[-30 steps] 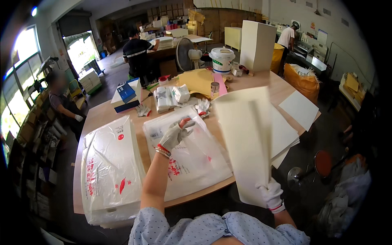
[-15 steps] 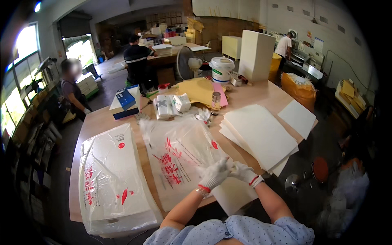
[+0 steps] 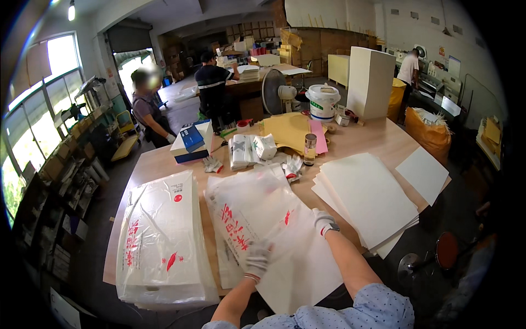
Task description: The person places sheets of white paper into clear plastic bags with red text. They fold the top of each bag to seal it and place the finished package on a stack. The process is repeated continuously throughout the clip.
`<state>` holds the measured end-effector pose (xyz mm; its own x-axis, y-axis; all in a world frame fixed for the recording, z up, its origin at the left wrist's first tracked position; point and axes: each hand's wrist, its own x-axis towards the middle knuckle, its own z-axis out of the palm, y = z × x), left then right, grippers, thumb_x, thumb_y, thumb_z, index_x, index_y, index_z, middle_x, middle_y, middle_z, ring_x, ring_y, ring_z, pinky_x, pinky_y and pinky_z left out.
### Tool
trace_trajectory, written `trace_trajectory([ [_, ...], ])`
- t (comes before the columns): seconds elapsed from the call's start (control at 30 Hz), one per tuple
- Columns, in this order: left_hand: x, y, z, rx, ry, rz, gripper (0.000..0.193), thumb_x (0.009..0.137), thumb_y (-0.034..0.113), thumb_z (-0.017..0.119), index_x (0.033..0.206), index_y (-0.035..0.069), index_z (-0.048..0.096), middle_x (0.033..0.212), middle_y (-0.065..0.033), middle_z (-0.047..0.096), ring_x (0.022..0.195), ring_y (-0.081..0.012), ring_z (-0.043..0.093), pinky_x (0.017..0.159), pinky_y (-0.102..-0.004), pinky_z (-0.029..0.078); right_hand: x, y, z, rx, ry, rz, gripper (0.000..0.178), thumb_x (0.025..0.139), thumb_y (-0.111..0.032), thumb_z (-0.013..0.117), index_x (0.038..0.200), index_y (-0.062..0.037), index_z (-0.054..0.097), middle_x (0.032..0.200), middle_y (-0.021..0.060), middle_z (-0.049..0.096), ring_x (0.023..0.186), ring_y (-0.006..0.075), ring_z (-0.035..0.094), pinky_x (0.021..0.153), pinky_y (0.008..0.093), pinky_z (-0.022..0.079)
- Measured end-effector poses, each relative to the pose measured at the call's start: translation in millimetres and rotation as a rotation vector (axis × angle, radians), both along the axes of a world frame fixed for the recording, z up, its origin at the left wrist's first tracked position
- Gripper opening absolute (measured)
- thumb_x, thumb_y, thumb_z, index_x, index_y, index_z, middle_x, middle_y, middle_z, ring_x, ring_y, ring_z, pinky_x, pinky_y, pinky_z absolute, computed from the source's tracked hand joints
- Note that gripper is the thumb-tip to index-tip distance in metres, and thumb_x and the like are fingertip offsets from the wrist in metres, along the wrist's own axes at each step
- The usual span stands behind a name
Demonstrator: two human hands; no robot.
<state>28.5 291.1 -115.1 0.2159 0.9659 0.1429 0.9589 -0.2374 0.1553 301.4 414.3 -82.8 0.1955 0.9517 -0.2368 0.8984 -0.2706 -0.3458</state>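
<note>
A translucent plastic bag [image 3: 233,219] with red print lies in front of me. A large white sheet [image 3: 298,268] runs from the table's near edge up into or under the bag; which one I cannot tell. My left hand [image 3: 257,259], in a white knit glove, is over the bag's lower part beside the sheet, its fingers smeared by motion. My right hand [image 3: 324,221], also gloved, is closed at the bag's right edge, next to the sheet's side. To the left lies a thick stack of printed plastic bags [image 3: 159,236]. A fanned pile of white sheets [image 3: 367,200] is at the right.
Farther back are a blue-and-white box [image 3: 192,140], wrapped white packs [image 3: 241,151], a loose glove [image 3: 212,164], yellow paper [image 3: 287,129], a small jar [image 3: 310,149], a white bucket [image 3: 322,104] and a fan [image 3: 274,90]. A stool [image 3: 446,249] stands at the right. Several people work beyond the table.
My hands have parted: the left moved down-left over the bag, the right stayed at its right edge and rose slightly. More of the white sheet now shows over the bag area. The view has shifted.
</note>
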Motion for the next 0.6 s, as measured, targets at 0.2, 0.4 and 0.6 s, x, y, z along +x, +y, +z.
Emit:
trace_trajectory([
  [0.2, -82.1, -13.0, -20.9, 0.202, -1.207, 0.61, 0.038, 0.09, 0.043, 0.036, 0.1, 0.011, 0.055, 0.082, -0.0047, 0.059, 0.067, -0.0182, 0.055, 0.065, -0.0315, 0.047, 47.7, -21.9, -87.1, 0.086, 0.082, 0.172, 0.037, 0.092, -0.027, 0.031, 0.104, -0.0057, 0.059, 0.116, 0.0169, 0.057, 0.105, 0.0381, 0.054, 0.088, 0.0396, 0.044],
  [0.4, -88.1, -77.7, -14.5, -0.199, -1.694, 0.838, 0.037, 0.088, 0.05, 0.037, 0.089, 0.017, 0.053, 0.068, 0.003, 0.052, 0.052, -0.012, 0.046, 0.046, -0.0266, 0.038, 57.1, -131.4, -135.5, -0.124, 1.703, -0.23, 0.042, 0.094, -0.021, 0.035, 0.131, -0.0026, 0.041, 0.129, 0.0131, 0.049, 0.12, 0.0222, 0.046, 0.1, 0.0302, 0.036],
  [0.6, -93.5, -150.7, -34.5, -0.229, -0.608, 0.501, 0.022, 0.09, 0.031, 0.046, 0.088, 0.009, 0.05, 0.07, -0.0073, 0.057, 0.056, -0.0237, 0.054, 0.05, -0.0377, 0.044, 107.8, -177.3, -226.3, -0.187, 1.224, 0.029, 0.038, 0.094, -0.013, 0.038, 0.129, 0.0004, 0.041, 0.126, 0.0102, 0.052, 0.116, 0.0193, 0.049, 0.099, 0.0268, 0.036],
])
